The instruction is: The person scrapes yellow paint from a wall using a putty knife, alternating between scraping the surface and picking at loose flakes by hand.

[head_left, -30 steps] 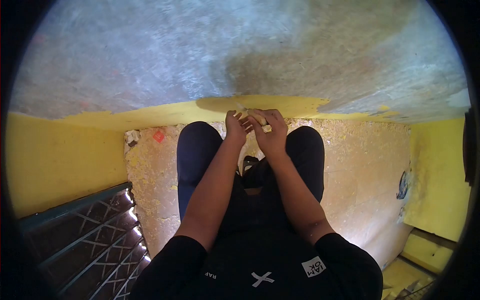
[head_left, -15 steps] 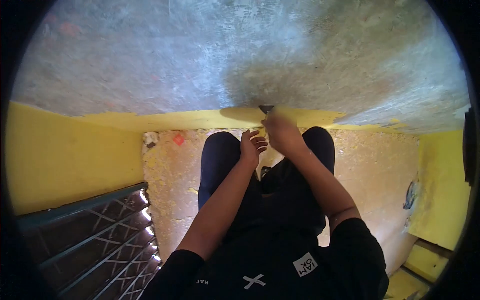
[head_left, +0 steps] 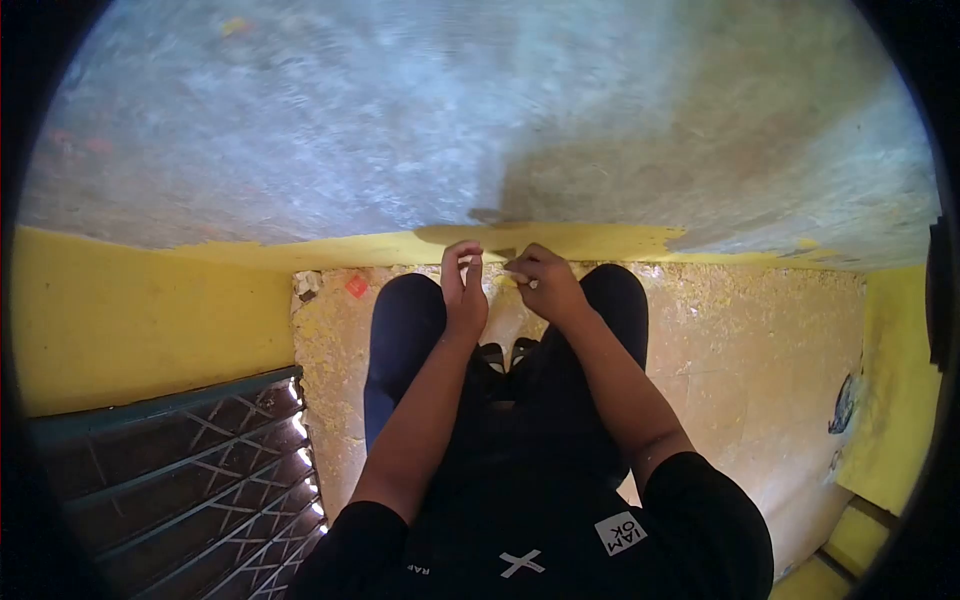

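My right hand [head_left: 552,287] is closed around a small scraper, its dark blade [head_left: 507,253] poking out toward the yellow strip at the foot of the wall. Fingers cover most of the handle. Just left of the blade, my left hand [head_left: 465,290] is held up with bent, parted fingers and nothing in it. Both hands are in front of my knees, near the wall [head_left: 400,130], whose upper part is bare mottled grey above a band of yellow paint [head_left: 370,247].
Paint flakes and dust lie over the tan floor [head_left: 730,400]. A red square piece [head_left: 357,286] and a whitish lump [head_left: 307,285] are at the left by the wall base. A metal lattice gate [head_left: 200,470] stands at left, and a dark object [head_left: 842,403] lies at right.
The scraper has come down from the edge of the grey area, lower and left with my right hand. My left hand has shifted left and up; the view has moved slightly.
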The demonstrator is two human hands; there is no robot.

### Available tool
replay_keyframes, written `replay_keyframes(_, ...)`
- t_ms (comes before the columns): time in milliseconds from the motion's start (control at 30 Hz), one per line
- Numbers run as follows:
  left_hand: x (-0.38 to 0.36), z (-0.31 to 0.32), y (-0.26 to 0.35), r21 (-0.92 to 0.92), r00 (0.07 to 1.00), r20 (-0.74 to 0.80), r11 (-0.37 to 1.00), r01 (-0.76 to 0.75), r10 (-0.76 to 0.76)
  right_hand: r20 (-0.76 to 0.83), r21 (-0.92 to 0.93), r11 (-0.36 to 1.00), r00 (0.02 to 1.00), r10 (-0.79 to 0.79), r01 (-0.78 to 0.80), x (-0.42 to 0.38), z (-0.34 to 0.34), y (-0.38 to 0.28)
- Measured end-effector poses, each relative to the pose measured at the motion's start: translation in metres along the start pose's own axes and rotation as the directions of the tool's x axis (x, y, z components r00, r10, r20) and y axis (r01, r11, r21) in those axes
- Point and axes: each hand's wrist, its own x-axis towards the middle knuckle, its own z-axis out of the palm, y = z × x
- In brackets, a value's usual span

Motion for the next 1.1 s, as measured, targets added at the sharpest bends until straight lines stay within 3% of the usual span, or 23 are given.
replay_keyframes(67, -0.002, 0.023, 0.027, 0.066, 0.898, 0.273, 0.925, -0.375, 0.344, 0.003, 0.019, 1.000, 1.000, -0.012, 0.012, -0.020, -0.009, 0.011)
replay_keyframes(100, -0.006, 0.038, 0.026, 0.068, 0.899, 0.286, 0.929, -0.364, 0.331, 0.011, 0.028, 0.999, 0.999, -0.043, 0.042, -0.029, -0.015, 0.014)
replay_keyframes(167, -0.014, 0.065, 0.027, 0.217, 0.780, 0.488, 0.811, -0.543, 0.391, 0.040, -0.009, 1.000, 0.999, -0.008, 0.008, -0.040, -0.029, 0.020)
replay_keyframes(333, -0.019, 0.115, 0.028, 0.200, 0.736, 0.600, 0.832, -0.517, 0.313, -0.205, -0.004, 0.995, 0.974, -0.100, 0.101, -0.049, -0.061, 0.035)
replay_keyframes(400, -0.021, 0.129, 0.041, 0.310, 0.638, 0.576, 0.586, -0.749, 0.511, -0.271, -0.033, 0.993, 0.956, -0.115, 0.110, -0.056, -0.075, 0.044)
replay_keyframes(433, -0.021, 0.135, 0.043, 0.301, 0.626, 0.581, 0.577, -0.759, 0.521, -0.315, -0.047, 0.999, 0.949, -0.027, 0.013, -0.060, -0.082, 0.046)
replay_keyframes(467, -0.021, 0.140, 0.044, 0.363, 0.712, 0.516, 0.631, -0.686, 0.477, -0.363, -0.054, 0.995, 0.930, 0.059, -0.084, -0.062, -0.089, 0.049)
replay_keyframes(500, -0.020, 0.143, 0.039, 0.417, 0.787, 0.446, 0.679, -0.604, 0.426, -0.381, -0.054, 0.996, 0.923, 0.051, -0.078, -0.064, -0.094, 0.053)
replay_keyframes(533, -0.016, 0.144, 0.026, 0.412, 0.775, 0.457, 0.669, -0.619, 0.436, -0.393, -0.007, 0.991, 0.912, 0.119, -0.132, -0.067, -0.097, 0.057)
replay_keyframes(600, -0.013, 0.139, -0.004, 0.397, 0.939, 0.343, 0.904, -0.159, 0.015, -0.408, 0.056, 0.980, 0.891, 0.196, -0.190, -0.073, -0.098, 0.067)
replay_keyframes(633, -0.015, 0.135, -0.022, 0.405, 0.937, 0.349, 0.899, -0.165, 0.014, -0.297, 0.364, 0.874, 0.850, 0.436, -0.321, -0.075, -0.097, 0.072)
replay_keyframes(667, -0.018, 0.131, -0.040, 0.315, 0.958, 0.177, 0.935, 0.162, -0.226, -0.113, 0.616, 0.660, 0.781, 0.614, -0.430, -0.075, -0.095, 0.073)
replay_keyframes(700, -0.019, 0.127, -0.047, 0.159, 0.882, 0.032, 0.873, 0.461, -0.471, -0.112, 0.618, 0.661, 0.784, 0.610, -0.426, -0.073, -0.092, 0.070)
replay_keyframes(733, -0.019, 0.119, -0.026, 0.227, 0.633, 0.106, 0.639, 0.735, -0.767, -0.032, 0.786, 0.463, 0.721, 0.692, -0.410, -0.072, -0.090, 0.064)
replay_keyframes(767, -0.021, 0.114, -0.011, 0.216, 0.637, 0.102, 0.642, 0.736, -0.764, 0.073, 0.899, 0.237, 0.659, 0.748, -0.369, -0.073, -0.088, 0.057)
replay_keyframes(800, -0.021, 0.106, -0.009, 0.151, 0.515, 0.172, 0.539, 0.829, -0.840, 0.153, 0.897, 0.158, 0.625, 0.766, -0.413, -0.073, -0.085, 0.041)
replay_keyframes(833, -0.020, 0.098, -0.008, 0.094, 0.384, 0.250, 0.418, 0.904, -0.889, 0.161, 0.891, 0.163, 0.629, 0.760, -0.425, -0.071, -0.074, 0.036)
replay_keyframes(900, -0.016, 0.082, -0.013, 0.031, 0.423, 0.284, 0.450, 0.893, -0.860, 0.460, 0.844, -0.044, 0.677, 0.574, -0.535, -0.069, -0.048, 0.030)
replay_keyframes(933, -0.014, 0.075, -0.021, -0.020, 0.563, 0.308, 0.587, 0.810, -0.767, 0.525, 0.793, -0.037, 0.652, 0.547, -0.608, -0.066, -0.032, 0.025)
replay_keyframes(967, -0.011, 0.069, -0.029, -0.070, 0.686, 0.324, 0.707, 0.704, -0.652, 0.530, 0.785, -0.029, 0.648, 0.547, -0.619, -0.060, -0.017, 0.022)
replay_keyframes(1033, -0.009, 0.058, -0.019, -0.094, 0.682, 0.299, 0.691, 0.717, -0.667, 0.580, 0.750, -0.075, 0.598, 0.554, -0.657, -0.051, 0.017, 0.025)
replay_keyframes(1100, -0.006, 0.045, -0.034, -0.040, 0.745, 0.234, 0.760, 0.649, -0.624, 0.573, 0.751, -0.091, 0.577, 0.581, -0.654, -0.040, 0.046, 0.033)
